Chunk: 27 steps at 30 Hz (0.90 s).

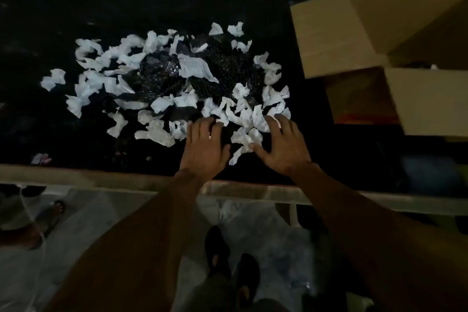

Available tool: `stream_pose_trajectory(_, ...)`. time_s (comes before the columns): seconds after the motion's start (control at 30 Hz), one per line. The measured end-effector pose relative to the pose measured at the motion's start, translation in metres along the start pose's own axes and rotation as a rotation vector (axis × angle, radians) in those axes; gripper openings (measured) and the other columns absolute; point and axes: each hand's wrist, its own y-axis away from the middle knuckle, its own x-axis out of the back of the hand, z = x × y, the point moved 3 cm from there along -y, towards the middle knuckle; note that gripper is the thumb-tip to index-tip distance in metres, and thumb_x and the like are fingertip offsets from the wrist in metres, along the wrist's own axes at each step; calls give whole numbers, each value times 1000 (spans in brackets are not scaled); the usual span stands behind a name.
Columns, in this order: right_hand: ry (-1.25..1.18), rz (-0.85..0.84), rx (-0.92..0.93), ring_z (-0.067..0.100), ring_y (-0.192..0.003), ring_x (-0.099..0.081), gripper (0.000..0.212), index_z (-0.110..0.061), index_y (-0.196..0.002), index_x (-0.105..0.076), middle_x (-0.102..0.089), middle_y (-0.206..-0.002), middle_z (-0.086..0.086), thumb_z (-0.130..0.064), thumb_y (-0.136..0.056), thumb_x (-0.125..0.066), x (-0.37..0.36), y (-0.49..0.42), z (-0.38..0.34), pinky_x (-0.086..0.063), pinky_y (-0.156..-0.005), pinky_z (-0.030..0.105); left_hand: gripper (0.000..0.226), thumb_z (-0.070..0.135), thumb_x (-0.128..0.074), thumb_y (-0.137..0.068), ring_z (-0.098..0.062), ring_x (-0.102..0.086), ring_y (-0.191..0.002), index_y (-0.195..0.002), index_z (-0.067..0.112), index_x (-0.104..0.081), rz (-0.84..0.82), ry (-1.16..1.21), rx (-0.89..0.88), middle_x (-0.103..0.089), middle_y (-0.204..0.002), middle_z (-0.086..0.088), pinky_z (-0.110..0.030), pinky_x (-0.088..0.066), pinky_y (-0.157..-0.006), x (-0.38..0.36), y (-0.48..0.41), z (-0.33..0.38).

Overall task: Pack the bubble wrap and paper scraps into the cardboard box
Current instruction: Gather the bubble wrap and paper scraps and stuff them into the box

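Note:
Several crumpled white paper scraps (pixel 192 67) lie scattered across a black table top (pixel 76 7), over and around a sheet of clear bubble wrap (pixel 162 72) in the middle of the pile. My left hand (pixel 203 147) and my right hand (pixel 282 145) rest palm down, fingers spread, on the pile's near right edge, with a few scraps (pixel 245 135) between them. Neither hand grips anything. An open cardboard box (pixel 334 40) stands at the right, flaps up; its inside is dark.
The table's pale front edge (pixel 101 180) runs across below my wrists. A small pinkish scrap (pixel 40 158) lies near the front left. Beyond the edge are the floor, clear plastic sheeting (pixel 266 230) and my dark sandalled feet (pixel 228 261).

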Motion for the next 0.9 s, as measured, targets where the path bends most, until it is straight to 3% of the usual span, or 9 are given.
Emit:
stream_pose_trajectory(0.13,25,-86,-33,39,-144,-8,107,-23,-153,-8,-6,-159,17,-84,-73,-45,-20,-9,-9,-15,-116,56,63,47,-50,-90,-40,-27,-135,-141,16,-32,-98,-61,127,-31,-145,-21,-60,-24,-111,-15,0,-17)
stream_pose_trajectory(0.3,48,-137,-76,42,-144,-7,121,-22,-153,-4,-4,-158,24,-95,-58,-27,-39,-22,-13,-12,-115,58,65,47,-46,-93,-37,-30,-133,-144,11,-28,-170,22,89,-33,-144,-19,-53,-28,-111,-35,1,-28)
stream_pose_trajectory(0.37,69,-152,-79,44,-143,-10,121,-18,-152,-7,-8,-156,26,-94,-60,-30,-47,-24,-15,-13,-115,58,63,44,-46,-94,-36,-35,-129,-142,5,-33,-182,40,69,-38,-140,-21,-49,-30,-111,-41,0,-29)
stream_pose_trajectory(0.47,58,-112,-86,43,-136,-26,106,-9,-143,-25,-29,-145,26,-81,-69,-49,-54,-27,-14,-23,-111,56,53,36,-52,-95,-38,-43,-120,-133,-1,-45,-163,107,68,-47,-130,-23,-46,-36,-105,-46,-3,-28)
stream_pose_trajectory(0.57,65,-28,-78,40,-116,-44,81,-2,-124,-43,-47,-122,24,-68,-77,-47,-60,-24,-13,-36,-102,53,34,26,-57,-94,-36,-50,-102,-114,-2,-56,-66,167,49,-54,-113,-22,-46,-44,-91,-50,0,-27)
stream_pose_trajectory(0.67,66,26,-75,37,-103,-49,57,-1,-108,-50,-53,-107,22,-54,-87,-42,-63,-24,-11,-42,-95,52,25,23,-42,-99,-30,-48,-89,-99,2,-56,-43,151,-25,-53,-100,-16,-45,-43,-83,-57,4,-24)
stream_pose_trajectory(0.77,85,24,-55,38,-93,-51,45,3,-100,-53,-53,-102,25,-38,-91,-37,-58,-28,-7,-45,-86,48,26,13,-34,-102,-31,-47,-89,-101,-1,-56,-46,100,-68,-51,-100,-18,-47,-41,-81,-61,4,-23)
stream_pose_trajectory(0.83,81,5,-43,39,-89,-50,46,7,-93,-56,-52,-101,27,-35,-88,-39,-55,-30,-1,-46,-81,47,13,2,-45,-93,-29,-46,-86,-102,-1,-54,-16,257,-3,-50,-99,-18,-45,-44,-76,-54,2,-19)
stream_pose_trajectory(0.9,21,-42,-68,37,-96,-46,44,9,-93,-58,-48,-112,25,-35,-86,-54,-53,-31,5,-44,-86,43,30,-4,-52,-84,-29,-47,-93,-114,-2,-48,-35,462,122,-48,-107,-19,-44,-46,-82,-46,-2,-15)
